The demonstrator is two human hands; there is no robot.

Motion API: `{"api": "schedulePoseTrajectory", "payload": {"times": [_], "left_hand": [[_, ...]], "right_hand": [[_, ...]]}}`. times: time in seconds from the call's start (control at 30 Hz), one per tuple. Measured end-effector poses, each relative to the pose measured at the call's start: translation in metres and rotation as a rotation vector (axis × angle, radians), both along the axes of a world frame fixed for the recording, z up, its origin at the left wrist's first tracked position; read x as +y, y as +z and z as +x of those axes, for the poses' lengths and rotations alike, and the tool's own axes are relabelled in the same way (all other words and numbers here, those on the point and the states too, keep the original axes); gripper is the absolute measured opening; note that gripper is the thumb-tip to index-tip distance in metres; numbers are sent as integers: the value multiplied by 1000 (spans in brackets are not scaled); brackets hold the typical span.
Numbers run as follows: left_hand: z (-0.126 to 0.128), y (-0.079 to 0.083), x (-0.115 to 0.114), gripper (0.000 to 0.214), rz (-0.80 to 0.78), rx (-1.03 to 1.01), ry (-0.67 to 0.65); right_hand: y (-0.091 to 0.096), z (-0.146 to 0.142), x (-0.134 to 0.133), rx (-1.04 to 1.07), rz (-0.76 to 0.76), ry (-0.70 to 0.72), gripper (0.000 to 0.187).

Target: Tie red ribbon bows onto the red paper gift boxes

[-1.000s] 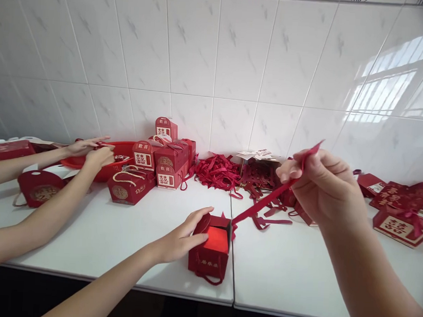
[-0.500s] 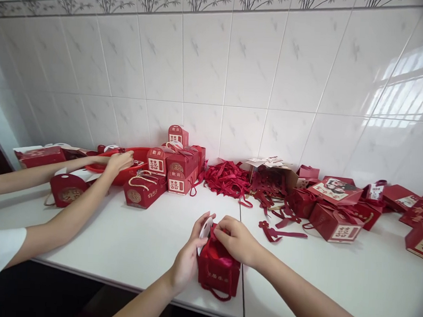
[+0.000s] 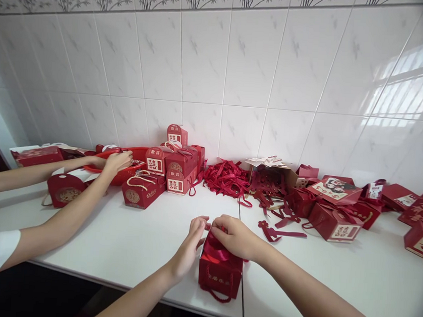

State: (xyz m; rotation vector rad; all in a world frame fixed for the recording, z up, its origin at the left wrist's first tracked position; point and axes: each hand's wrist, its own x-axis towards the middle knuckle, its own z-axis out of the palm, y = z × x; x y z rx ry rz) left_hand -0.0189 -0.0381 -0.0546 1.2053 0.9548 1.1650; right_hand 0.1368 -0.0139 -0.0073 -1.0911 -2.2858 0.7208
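Covering red box (image 3: 220,276): right hand (image 3: 234,236), grip unclear | left hand (image 3: 185,252): fingers apart, beside it | white flap now hidden

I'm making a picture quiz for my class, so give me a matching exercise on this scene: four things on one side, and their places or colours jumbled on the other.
Things
1. right hand
2. ribbon pile
3. basin
4. tiled wall

Places and colours
A. under another person's hands
B. white, with a bamboo border
C. at the top of the nearest box
D. just right of the stacked boxes

Pairs: 1-C, 2-D, 3-A, 4-B
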Motion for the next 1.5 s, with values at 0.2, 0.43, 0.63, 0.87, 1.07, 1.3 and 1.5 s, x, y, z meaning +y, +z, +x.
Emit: {"api": "schedulePoseTrajectory", "payload": {"times": [0.2, 0.43, 0.63, 0.87, 1.07, 1.3, 1.5], "left_hand": [[-4, 6, 13, 27, 266, 298, -29], [-73, -8, 34, 14, 661, 1090, 173], [-98, 5, 45, 13, 569, 1180, 379], [-11, 2, 21, 30, 265, 471, -129], [-18, -5, 25, 40, 205, 497, -144], [-37, 6, 25, 47, 236, 644, -146], [-33, 17, 19, 39, 190, 594, -76]], "right_hand": [[-1, 0, -1, -1, 24, 1, 25], [10, 45, -8, 163, -22, -157, 26], [2, 83, -14, -38, -229, -269, 38], [-40, 57, -13, 103, -230, -169, 49], [-44, 68, -7, 488, -532, -156, 47], [-30, 99, -3, 260, -399, -179, 48], [-8, 101, -17, 84, -248, 9, 41]]}}
